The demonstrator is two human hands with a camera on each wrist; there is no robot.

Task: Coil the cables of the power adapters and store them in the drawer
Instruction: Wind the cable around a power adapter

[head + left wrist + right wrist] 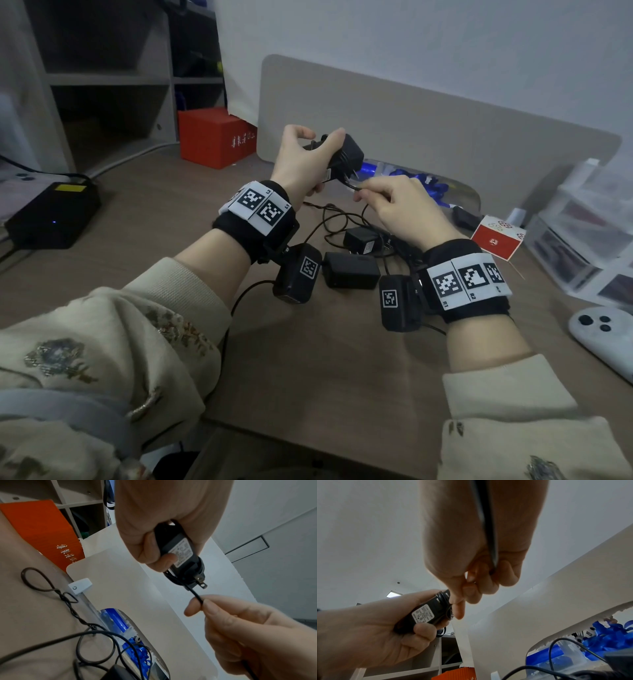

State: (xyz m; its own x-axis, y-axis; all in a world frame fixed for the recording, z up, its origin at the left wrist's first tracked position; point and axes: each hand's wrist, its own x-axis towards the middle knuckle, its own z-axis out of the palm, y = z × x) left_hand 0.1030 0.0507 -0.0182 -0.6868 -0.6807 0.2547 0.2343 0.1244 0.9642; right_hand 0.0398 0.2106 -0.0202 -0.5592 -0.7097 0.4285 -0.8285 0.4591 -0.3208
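In the head view, the left hand (301,161) held a black power adapter (346,156) above the middle of the wooden desk (308,359), its fingers clenched around the body. The right hand (394,205) pinched the thin cable (352,186) just beside the plug prongs. I judge that the coiling step was in hand: the cable was being wound around the adapter body. The next move would call for carrying the cable once more around the body under light tension, without letting the turns slip. Two other adapters (352,270) lay in a tangle of loose cables (329,219) between the wrists. Plastic drawers (582,240) stood at the right edge of the desk; I cannot tell which drawer is meant.

In the left wrist view, the adapter (180,547) looked like hard matt plastic with a pale printed label, and it had two flat metal prongs (200,580). The cable (195,593) was round, smooth and rubbery, and thumb and forefinger (193,607) gripped it.

In the right wrist view, a few turns of cable (443,597) already sat around the prong end of the adapter (423,614), and the rest ran up along the right palm (471,534).
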